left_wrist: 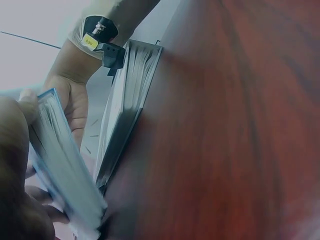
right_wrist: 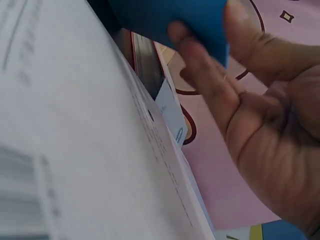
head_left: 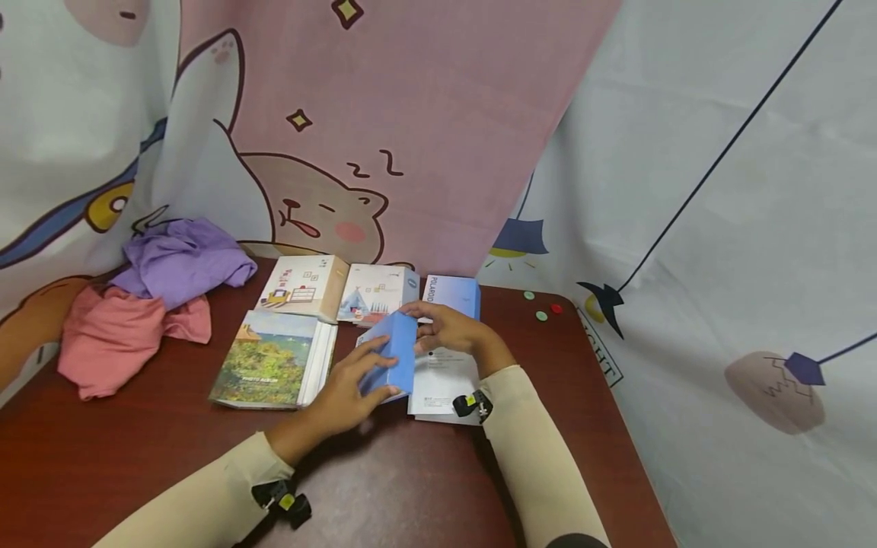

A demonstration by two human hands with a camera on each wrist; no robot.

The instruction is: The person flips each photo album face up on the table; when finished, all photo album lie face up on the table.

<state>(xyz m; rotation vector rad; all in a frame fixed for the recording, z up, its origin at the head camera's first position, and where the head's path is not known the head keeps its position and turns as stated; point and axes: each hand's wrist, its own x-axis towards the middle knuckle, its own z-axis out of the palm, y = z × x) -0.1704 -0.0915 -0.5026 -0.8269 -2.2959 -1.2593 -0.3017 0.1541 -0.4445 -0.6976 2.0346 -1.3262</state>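
Note:
Both hands hold a thick blue photo album (head_left: pixel 406 354), tilted with its blue spine raised, in the middle of the front row. My left hand (head_left: pixel 342 397) grips it from the left, fingers across the cover and thumb near the front end. My right hand (head_left: pixel 454 332) pinches the far upper corner; in the right wrist view its thumb and fingers lie on either side of the blue cover (right_wrist: pixel 170 20). The left wrist view shows the page edges (left_wrist: pixel 70 162) facing the camera. To the left lies an album with a painted landscape (head_left: pixel 263 365), to the right a white-backed album (head_left: pixel 445 384).
Behind stand a beige-spined album (head_left: pixel 301 285), a white album with a tent drawing (head_left: pixel 377 291) and a blue Polaroid album (head_left: pixel 454 293). Purple cloth (head_left: pixel 188 255) and pink cloth (head_left: pixel 116 339) are heaped at left. Green and red buttons (head_left: pixel 556 309) lie near the right back corner.

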